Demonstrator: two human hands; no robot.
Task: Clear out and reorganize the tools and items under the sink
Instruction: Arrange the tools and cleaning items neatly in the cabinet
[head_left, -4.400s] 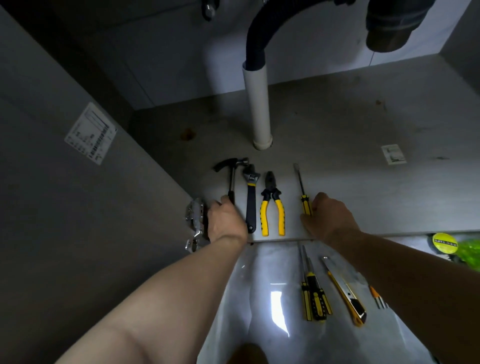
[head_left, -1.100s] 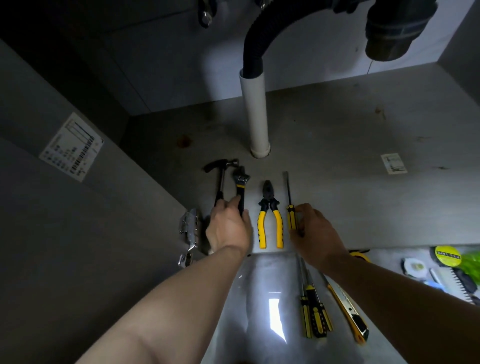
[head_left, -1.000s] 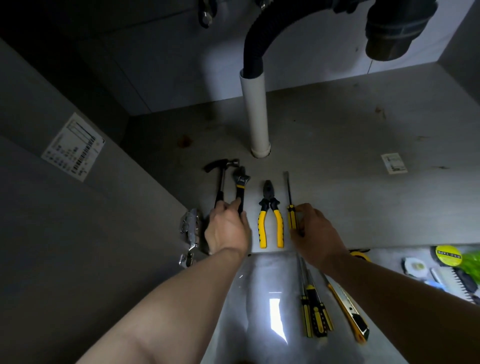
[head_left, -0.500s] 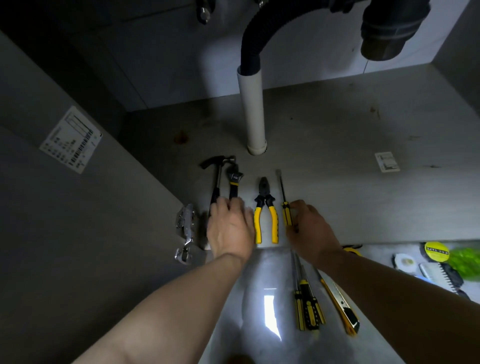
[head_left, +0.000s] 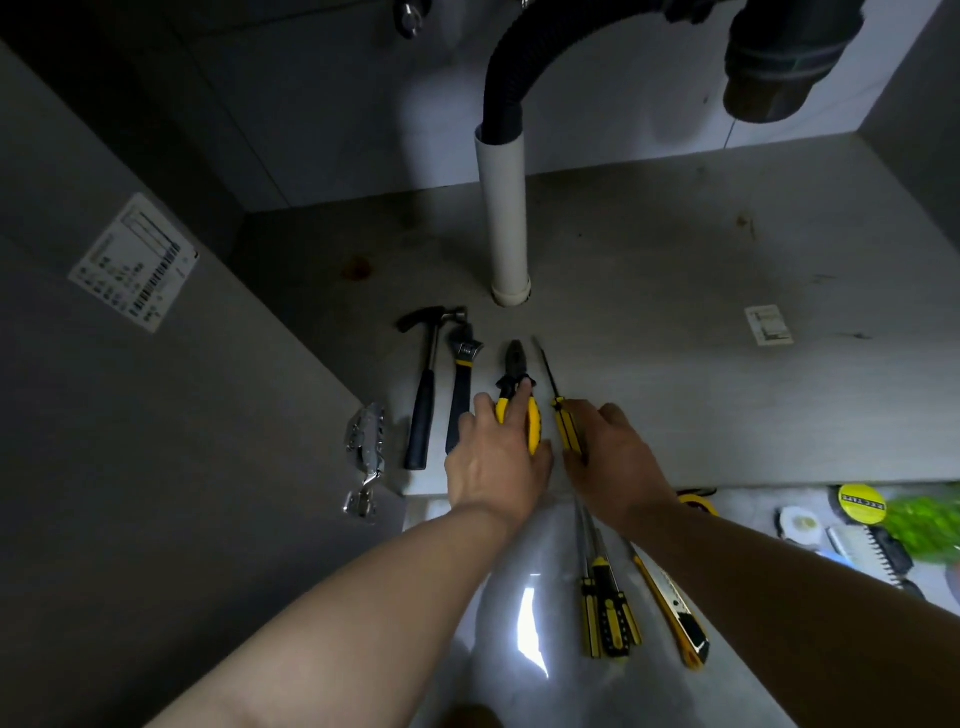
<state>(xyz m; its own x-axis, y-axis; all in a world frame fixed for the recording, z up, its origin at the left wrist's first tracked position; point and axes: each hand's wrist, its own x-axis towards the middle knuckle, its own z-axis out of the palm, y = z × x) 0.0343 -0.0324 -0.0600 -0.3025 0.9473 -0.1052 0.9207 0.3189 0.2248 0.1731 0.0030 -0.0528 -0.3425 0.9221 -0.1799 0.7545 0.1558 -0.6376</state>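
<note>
Fingers (head_left: 514, 405) of the left hand (head_left: 493, 467) press flat on the yellow-handled steel pliers (head_left: 515, 358) while the right hand (head_left: 615, 462) pinches the slim yellow-and-black screwdriver (head_left: 563, 426) just beside them on the grey cabinet floor (head_left: 675, 395), so both should slide parallel to the black-handled hammer (head_left: 423, 410), handle ends level

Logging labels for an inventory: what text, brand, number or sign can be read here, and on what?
Barcode sticker on left cabinet wall: print too small to read.
Small white sticker on cabinet floor: too small to read.
Yellow round disc, far right: black band of lettering, too blurred to read.
Nothing else legible.
</note>
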